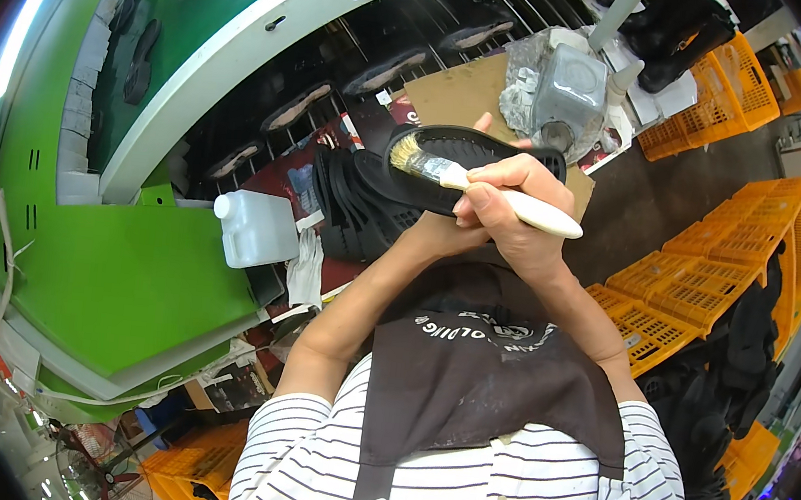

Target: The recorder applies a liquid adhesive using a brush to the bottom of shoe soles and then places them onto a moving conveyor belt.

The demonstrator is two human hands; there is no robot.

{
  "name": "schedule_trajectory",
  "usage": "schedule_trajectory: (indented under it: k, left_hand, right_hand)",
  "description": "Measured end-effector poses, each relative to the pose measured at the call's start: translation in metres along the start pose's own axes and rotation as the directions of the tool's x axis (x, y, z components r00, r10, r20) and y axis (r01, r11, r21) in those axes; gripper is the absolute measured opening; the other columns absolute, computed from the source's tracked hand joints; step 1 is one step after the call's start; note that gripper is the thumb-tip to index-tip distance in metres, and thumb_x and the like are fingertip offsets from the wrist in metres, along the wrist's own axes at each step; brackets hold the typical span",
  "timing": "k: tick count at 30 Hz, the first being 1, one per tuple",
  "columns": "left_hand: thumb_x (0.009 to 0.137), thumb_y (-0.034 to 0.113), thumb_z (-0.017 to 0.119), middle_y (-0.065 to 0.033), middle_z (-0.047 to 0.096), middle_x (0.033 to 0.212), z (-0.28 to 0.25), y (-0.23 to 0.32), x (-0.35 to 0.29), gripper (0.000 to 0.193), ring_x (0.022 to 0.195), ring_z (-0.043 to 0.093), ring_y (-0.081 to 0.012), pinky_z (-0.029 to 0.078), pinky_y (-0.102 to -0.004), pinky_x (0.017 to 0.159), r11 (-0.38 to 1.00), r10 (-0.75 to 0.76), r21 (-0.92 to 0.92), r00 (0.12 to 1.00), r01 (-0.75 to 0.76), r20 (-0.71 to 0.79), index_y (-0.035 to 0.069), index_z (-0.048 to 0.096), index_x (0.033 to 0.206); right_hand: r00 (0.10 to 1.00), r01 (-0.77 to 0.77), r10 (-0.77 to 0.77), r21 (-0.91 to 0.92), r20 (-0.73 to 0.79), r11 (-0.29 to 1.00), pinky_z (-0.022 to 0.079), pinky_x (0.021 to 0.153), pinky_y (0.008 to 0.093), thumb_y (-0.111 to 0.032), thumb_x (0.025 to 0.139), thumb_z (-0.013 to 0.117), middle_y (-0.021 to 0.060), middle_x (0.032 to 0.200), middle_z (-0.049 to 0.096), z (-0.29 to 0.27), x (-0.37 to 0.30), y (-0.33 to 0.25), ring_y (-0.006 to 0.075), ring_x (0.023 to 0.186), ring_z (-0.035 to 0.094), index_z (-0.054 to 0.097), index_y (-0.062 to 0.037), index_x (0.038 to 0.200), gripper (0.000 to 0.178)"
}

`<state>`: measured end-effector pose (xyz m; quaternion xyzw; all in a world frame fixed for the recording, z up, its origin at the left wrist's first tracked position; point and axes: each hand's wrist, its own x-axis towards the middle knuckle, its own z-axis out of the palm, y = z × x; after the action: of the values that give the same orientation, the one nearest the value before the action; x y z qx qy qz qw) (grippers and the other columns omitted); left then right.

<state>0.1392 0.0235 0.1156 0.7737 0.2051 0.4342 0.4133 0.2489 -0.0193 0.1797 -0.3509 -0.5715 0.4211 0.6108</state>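
Observation:
In front of my chest, my left hand (448, 234) grips a black shoe sole (449, 143) from beneath. Its fingertips show past the sole's far edge. A paint brush (546, 216) with a white handle is pinched in my right hand (519, 225). Its pale bristles touch the inner face of the sole near the left end. Just left of the hands, several black soles (338, 196) lean together in a row. Close to that row stands a white plastic jug (263, 229) with a cap. White gloves or cloth (306, 270) hang below it.
A clear container (570, 93) of liquid stands on cardboard (464, 89) at the far side. Soles lie on a rod rack (379, 72) under a white frame. A green machine (117, 290) fills the left. Orange crates (691, 288) stand on the right, with black boots (672, 35) beyond.

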Motion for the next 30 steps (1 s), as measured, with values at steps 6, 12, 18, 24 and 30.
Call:
schedule_trajectory:
  k: [6,12,18,24,30]
  left_hand:
    - [0.072,0.018,0.075,-0.0104,0.058,0.094,-0.020,0.029,-0.011,0.043,0.091,0.057,-0.0219,0.044,-0.0345,0.081,0.942,-0.311,-0.078,0.937,0.326,0.157,0.001,0.055,0.106]
    - [0.074,0.020,0.075,-0.0090,0.052,0.116,-0.047,0.018,-0.031,0.071,0.109,0.049,-0.0167,0.040,-0.0317,0.093,0.781,-0.380,-0.381,0.861,0.495,0.340,-0.001,0.039,0.132]
    - [0.078,0.043,0.070,-0.0089,0.053,0.119,-0.056,0.011,-0.051,0.078,0.109,0.050,-0.0163,0.040,-0.0299,0.093,0.556,-0.401,-0.665,0.862,0.498,0.310,-0.005,0.038,0.131]
    - [0.080,0.061,0.056,-0.0199,0.061,0.091,-0.052,0.026,-0.049,0.079,0.076,0.061,-0.0226,0.051,-0.0304,0.065,0.489,-0.466,-0.773,0.870,0.404,0.159,-0.009,0.047,0.116]
    - [0.088,0.060,0.042,-0.0188,0.059,0.088,-0.049,0.037,-0.054,0.076,0.074,0.058,-0.0226,0.048,-0.0289,0.064,0.383,-0.624,-0.839,0.778,0.388,0.075,-0.008,0.046,0.120]
  right_hand:
    - [0.996,-0.082,0.084,0.067,-0.026,0.994,0.053,0.059,0.0205,-0.005,0.085,0.065,0.0091,0.076,0.067,-0.008,0.015,-0.005,0.0084,0.064,0.064,0.060,0.0034,0.089,0.011]
    - [1.000,-0.025,0.025,-0.022,0.008,0.999,0.053,0.056,0.0230,-0.008,0.090,0.059,0.0102,0.073,0.064,-0.023,0.035,0.003,0.0110,0.060,0.062,0.058,0.0041,0.091,0.013]
    - [0.998,-0.059,0.059,0.049,0.014,0.997,0.053,0.057,0.0197,-0.007,0.087,0.063,0.0079,0.073,0.065,-0.033,0.047,0.012,0.0083,0.064,0.064,0.061,0.0043,0.089,0.011]
    - [0.990,-0.129,0.129,0.001,0.058,0.992,0.053,0.057,0.0198,-0.007,0.087,0.063,0.0078,0.074,0.066,-0.033,0.041,0.014,0.0083,0.064,0.064,0.061,0.0044,0.091,0.012]
    - [0.982,-0.166,0.159,0.058,0.102,0.984,0.052,0.058,0.0193,-0.009,0.086,0.064,0.0072,0.076,0.066,-0.025,0.031,0.012,0.0081,0.066,0.064,0.062,0.0034,0.091,0.013]
